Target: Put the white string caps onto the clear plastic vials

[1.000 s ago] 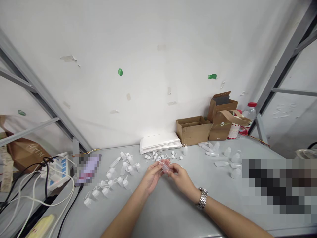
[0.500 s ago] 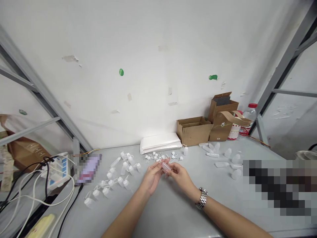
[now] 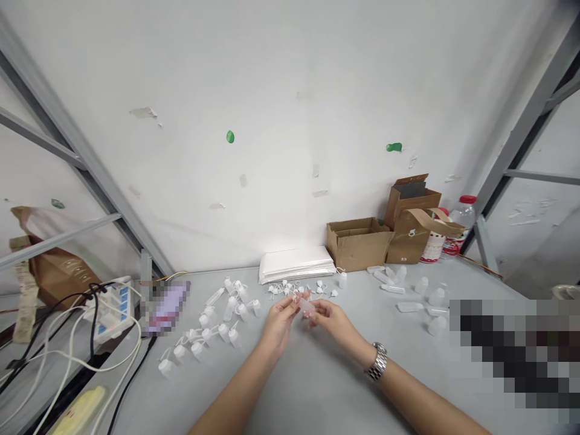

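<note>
Between both hands, just above the grey table, a small translucent plastic bottle [image 3: 307,306] is held tilted. My right hand [image 3: 330,320] pinches its lower end with thumb and fingers. My left hand [image 3: 278,321] is closed at the other end, around the neck; whether a cap sits there is hidden by the fingers. Beyond the hands lies a cluster of loose white caps with straps [image 3: 284,286]. To the left stand several capped bottles [image 3: 229,308], one of them lying down. Several bottles without visible caps [image 3: 410,307] lie and stand at the right.
Behind the caps are a stack of white sheets [image 3: 296,264], an open cardboard box [image 3: 360,248], a brown paper bag [image 3: 403,235] and a red-capped jar [image 3: 463,220]. At left are a power strip [image 3: 111,311], cables and a blurred purple item [image 3: 167,308].
The bottle has turned a little between the fingers, and both hands stay close together. The whole view has shifted slightly, with the scene sitting a bit further right and lower.
</note>
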`<action>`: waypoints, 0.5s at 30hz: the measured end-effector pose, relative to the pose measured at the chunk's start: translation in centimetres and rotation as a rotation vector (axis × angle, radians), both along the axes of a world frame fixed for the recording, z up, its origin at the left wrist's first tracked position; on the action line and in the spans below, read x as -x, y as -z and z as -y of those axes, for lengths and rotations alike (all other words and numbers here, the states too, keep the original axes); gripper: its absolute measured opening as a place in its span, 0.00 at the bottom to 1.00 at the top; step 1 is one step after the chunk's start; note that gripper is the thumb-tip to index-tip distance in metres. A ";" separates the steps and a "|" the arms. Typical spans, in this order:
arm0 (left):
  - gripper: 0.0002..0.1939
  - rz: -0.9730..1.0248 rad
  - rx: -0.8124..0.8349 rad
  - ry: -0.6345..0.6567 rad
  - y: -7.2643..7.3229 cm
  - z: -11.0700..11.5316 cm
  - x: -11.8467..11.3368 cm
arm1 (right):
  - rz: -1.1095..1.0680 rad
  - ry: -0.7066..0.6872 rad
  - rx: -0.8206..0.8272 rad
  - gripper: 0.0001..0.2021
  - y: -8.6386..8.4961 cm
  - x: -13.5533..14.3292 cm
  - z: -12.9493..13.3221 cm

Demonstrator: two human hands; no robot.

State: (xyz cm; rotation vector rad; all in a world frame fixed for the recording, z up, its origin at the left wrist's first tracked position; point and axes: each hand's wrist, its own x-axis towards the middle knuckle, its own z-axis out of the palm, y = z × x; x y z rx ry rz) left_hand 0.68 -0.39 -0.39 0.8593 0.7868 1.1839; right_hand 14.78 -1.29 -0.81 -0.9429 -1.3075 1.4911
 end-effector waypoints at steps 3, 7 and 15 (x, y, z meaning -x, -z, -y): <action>0.14 0.040 0.024 -0.009 0.6 -0.2 -0.1 | 0.078 0.114 -0.048 0.19 0.4 0.2 -0.1; 0.12 0.095 0.020 0.043 0.6 -0.1 -0.1 | 0.026 0.033 -0.016 0.19 0.6 0.1 0.0; 0.13 0.076 0.026 0.082 -0.4 0.4 -0.4 | -0.361 -0.119 0.257 0.17 0.5 0.8 0.7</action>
